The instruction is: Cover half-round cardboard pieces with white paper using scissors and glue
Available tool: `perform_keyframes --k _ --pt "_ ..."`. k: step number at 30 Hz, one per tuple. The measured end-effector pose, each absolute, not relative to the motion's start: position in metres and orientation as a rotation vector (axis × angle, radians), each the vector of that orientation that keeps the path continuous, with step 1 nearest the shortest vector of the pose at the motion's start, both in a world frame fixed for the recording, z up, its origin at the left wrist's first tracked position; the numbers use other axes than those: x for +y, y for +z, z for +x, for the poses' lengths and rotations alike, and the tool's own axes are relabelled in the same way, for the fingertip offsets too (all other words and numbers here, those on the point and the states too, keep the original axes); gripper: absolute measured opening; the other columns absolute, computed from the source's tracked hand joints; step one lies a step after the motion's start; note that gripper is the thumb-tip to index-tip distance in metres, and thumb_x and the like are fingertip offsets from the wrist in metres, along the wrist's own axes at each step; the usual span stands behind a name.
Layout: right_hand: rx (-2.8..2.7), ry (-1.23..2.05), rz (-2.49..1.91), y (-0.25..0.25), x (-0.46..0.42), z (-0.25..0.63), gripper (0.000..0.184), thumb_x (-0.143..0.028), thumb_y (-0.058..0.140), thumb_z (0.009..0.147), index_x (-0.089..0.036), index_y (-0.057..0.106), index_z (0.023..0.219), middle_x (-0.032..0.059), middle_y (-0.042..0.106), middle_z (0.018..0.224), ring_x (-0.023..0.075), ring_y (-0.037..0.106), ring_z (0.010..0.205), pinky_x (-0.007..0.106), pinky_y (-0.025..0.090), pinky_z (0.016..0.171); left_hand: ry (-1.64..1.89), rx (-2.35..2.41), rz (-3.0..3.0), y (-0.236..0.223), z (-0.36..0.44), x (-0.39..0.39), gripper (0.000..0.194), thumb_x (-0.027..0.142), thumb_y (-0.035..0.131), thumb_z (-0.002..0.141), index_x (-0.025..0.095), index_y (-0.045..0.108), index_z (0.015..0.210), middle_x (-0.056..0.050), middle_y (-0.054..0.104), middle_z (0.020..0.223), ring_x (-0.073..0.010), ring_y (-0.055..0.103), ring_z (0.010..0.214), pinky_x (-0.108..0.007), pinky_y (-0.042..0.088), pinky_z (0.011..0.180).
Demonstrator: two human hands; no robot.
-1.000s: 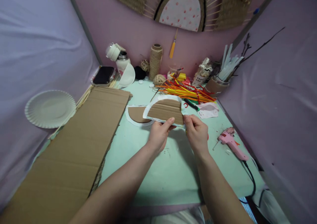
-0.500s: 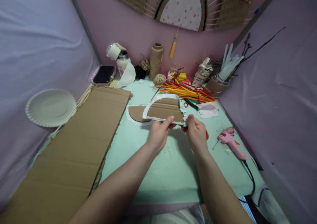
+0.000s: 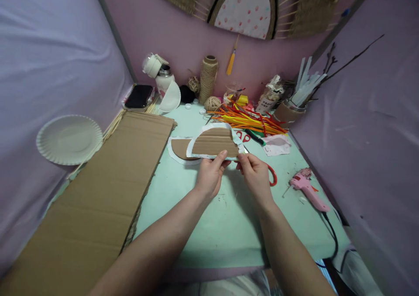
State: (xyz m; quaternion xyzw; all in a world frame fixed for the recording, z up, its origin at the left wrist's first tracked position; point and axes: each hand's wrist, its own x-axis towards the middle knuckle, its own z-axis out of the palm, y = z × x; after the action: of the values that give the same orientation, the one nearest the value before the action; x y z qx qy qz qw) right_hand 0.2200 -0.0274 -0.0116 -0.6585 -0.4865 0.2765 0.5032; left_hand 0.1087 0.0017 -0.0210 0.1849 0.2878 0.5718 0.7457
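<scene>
A half-round cardboard piece with a white paper border is held up above the table. My left hand pinches its straight lower edge, thumb on top. At the lower right corner, my right hand grips the white border, which looks notched along that side. Behind and to the left lies a second half-round cardboard piece with a white border, partly covered by the held one. Red-handled scissors show beside my right hand, mostly hidden by it.
A large cardboard sheet covers the left side, near a paper plate. A pink glue gun with a cord lies at right. Orange and yellow strips, a twine spool and a bottle stand or lie at the back.
My right hand has moved left and slightly down along the held piece's right border, uncovering more of the red scissors handle. The border at that corner now sits closer to the cardboard.
</scene>
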Motion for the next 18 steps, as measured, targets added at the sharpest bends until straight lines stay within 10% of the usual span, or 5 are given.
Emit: perform_keyframes --k 7,18 --pt "-0.960 0.959 -1.458 -0.028 -0.020 0.236 0.066 -0.080 0.038 0.083 -0.020 0.061 0.070 0.0011 0.058 0.058 0.0153 0.050 0.053 0.027 0.036 0.050 1.153 0.735 0.487 -0.022 0.104 0.007 0.042 0.029 0.084 0.062 0.019 0.069 0.100 -0.002 0.073 0.094 -0.0150 0.065 0.084 -0.026 0.049 0.073" --pt "-0.852 1.128 -1.363 -0.029 -0.021 0.226 0.041 -0.060 0.072 0.070 -0.020 0.062 0.073 -0.0054 0.052 0.058 0.0110 0.044 0.050 0.024 0.037 0.050 1.238 0.770 0.421 -0.021 0.108 0.005 0.045 0.027 0.084 0.059 0.017 0.069 0.100 -0.005 0.074 0.099 -0.0206 0.067 0.097 -0.035 0.049 0.091"
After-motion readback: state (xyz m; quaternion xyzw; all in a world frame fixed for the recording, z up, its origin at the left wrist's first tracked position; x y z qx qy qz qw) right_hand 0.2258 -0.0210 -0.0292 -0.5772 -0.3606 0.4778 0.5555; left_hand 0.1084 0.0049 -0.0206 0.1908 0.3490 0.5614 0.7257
